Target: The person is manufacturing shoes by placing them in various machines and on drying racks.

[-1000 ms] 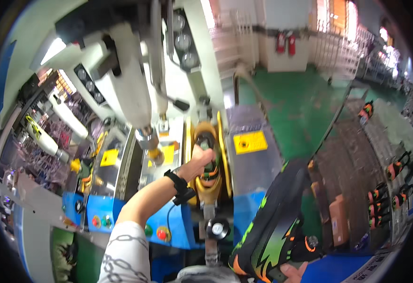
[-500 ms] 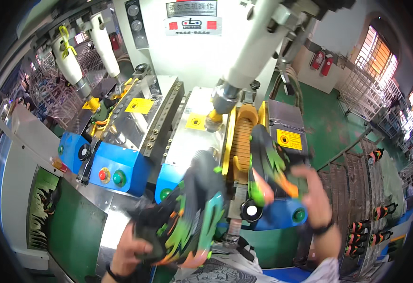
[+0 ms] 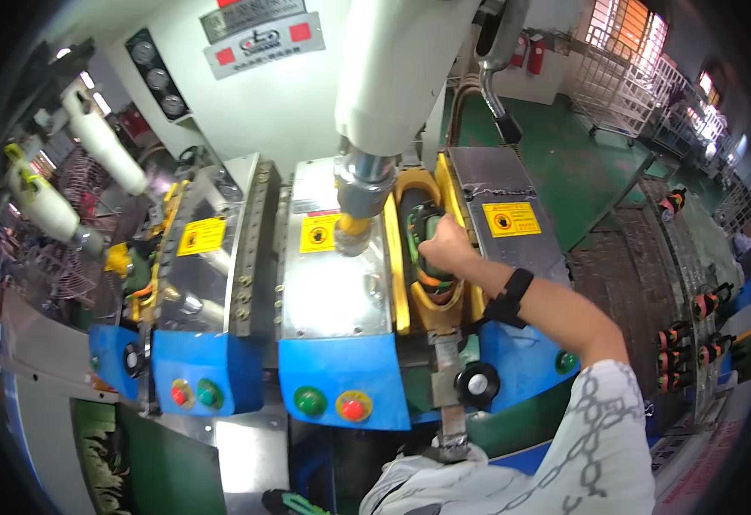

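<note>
**Right hand (image 3: 449, 249) gripped black, green and orange sports shoe (image 3: 422, 228) inside yellow, U-ended cradle (image 3: 398, 279)**

The fingers were curled closed on the shoe's upper part, bearing on it from above and from the right; their far side was hidden. The shoe lay directly beneath them, its long axis running away from the wearer, between the cradle's two side walls and in line with them. The right hand was the only one in view, its forearm, with a black wristband (image 3: 507, 297), entering from the lower right; the left hand was out of sight. Just left of the cradle hung a thick white machine arm (image 3: 388, 81), its yellow-banded metal tip appearing over a silver metal plate (image 3: 337, 300).
</note>
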### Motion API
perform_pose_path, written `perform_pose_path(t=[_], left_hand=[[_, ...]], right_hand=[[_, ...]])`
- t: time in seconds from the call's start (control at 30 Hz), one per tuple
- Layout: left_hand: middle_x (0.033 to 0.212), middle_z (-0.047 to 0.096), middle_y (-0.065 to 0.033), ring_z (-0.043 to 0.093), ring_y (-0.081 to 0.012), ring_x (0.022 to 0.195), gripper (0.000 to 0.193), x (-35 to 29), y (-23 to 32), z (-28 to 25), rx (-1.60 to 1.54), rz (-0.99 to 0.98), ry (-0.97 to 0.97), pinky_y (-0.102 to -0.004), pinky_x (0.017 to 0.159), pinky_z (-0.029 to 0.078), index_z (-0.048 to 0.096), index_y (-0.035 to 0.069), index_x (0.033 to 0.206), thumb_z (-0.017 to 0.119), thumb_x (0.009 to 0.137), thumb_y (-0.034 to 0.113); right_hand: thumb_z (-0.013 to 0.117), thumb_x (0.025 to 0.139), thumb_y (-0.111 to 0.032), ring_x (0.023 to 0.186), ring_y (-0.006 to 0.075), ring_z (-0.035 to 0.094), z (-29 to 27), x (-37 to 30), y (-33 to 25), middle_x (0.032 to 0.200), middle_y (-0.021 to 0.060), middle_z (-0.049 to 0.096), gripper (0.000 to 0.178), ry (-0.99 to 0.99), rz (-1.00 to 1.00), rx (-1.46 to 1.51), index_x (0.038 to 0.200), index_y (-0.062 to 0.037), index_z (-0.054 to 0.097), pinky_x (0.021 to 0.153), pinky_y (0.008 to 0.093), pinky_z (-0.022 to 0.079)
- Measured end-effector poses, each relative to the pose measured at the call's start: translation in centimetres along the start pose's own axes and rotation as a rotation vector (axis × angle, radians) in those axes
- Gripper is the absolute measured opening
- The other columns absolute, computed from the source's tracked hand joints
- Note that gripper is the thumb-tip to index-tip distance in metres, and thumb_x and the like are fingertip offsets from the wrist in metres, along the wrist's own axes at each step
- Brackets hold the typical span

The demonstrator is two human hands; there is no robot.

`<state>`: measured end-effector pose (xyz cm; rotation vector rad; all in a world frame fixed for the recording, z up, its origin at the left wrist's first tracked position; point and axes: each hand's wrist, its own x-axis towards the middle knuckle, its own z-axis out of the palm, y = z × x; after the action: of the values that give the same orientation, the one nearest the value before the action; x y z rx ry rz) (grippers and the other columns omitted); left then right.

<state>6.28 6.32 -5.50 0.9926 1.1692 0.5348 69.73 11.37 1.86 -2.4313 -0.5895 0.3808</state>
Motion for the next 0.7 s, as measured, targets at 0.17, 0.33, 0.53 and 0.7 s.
perform_pose_path(t=[0.17, 0.33, 0.53, 0.7], left_hand=[[0.109, 0.061, -0.0121, 0.060, -0.0295, 0.099, 0.044, -3.4, -4.5, -0.1, 0.096, -0.113, 0.187, -0.0417, 0.086, 0.052, 0.055, -0.001, 0.116, 0.065, 0.075, 0.010], [0.100, 0.062, -0.0119, 0.061, -0.0297, 0.094, 0.034, 0.6, 4.0, 1.7, -0.347, -0.373, 0.372, -0.0420, 0.079, 0.054, 0.058, 0.001, 0.105, 0.060, 0.072, 0.004], [0.114, 0.058, -0.0185, 0.058, -0.0366, 0.107, 0.053, 3.0, 4.3, 1.5, -0.441, -0.348, 0.228, -0.0473, 0.089, 0.054, 0.050, -0.003, 0.121, 0.055, 0.069, -0.001], [0.123, 0.053, -0.0222, 0.052, -0.0414, 0.117, 0.062, 6.5, 4.8, -2.3, -0.486, -0.461, 0.098, -0.0521, 0.094, 0.051, 0.044, -0.005, 0.129, 0.053, 0.068, -0.002]], right_hand=[[0.060, 0.072, -0.012, 0.094, 0.0496, 0.060, -0.5, -1.2, -1.3, 0.098, 0.0381, 0.059, 0.049, 0.065, -0.121, 0.036, 0.109, 0.0150, 0.042, 0.087, 0.0487, 0.049], [0.061, 0.072, -0.018, 0.101, 0.0482, 0.058, -0.6, -0.5, 0.0, 0.104, 0.0374, 0.059, 0.055, 0.102, -0.038, 0.013, 0.112, 0.0147, 0.042, 0.090, 0.0462, 0.049], [0.062, 0.082, -0.024, 0.121, 0.0443, 0.045, 1.0, -12.5, -2.6, 0.128, 0.0320, 0.048, 0.070, 0.277, -0.399, -0.074, 0.135, 0.0116, 0.033, 0.107, 0.0449, 0.036], [0.059, 0.085, -0.042, 0.141, 0.0421, 0.021, 12.4, -24.3, -12.4, 0.147, 0.0296, 0.030, 0.072, 0.005, -0.774, -0.062, 0.138, 0.0031, 0.039, 0.107, 0.0639, 0.022]])
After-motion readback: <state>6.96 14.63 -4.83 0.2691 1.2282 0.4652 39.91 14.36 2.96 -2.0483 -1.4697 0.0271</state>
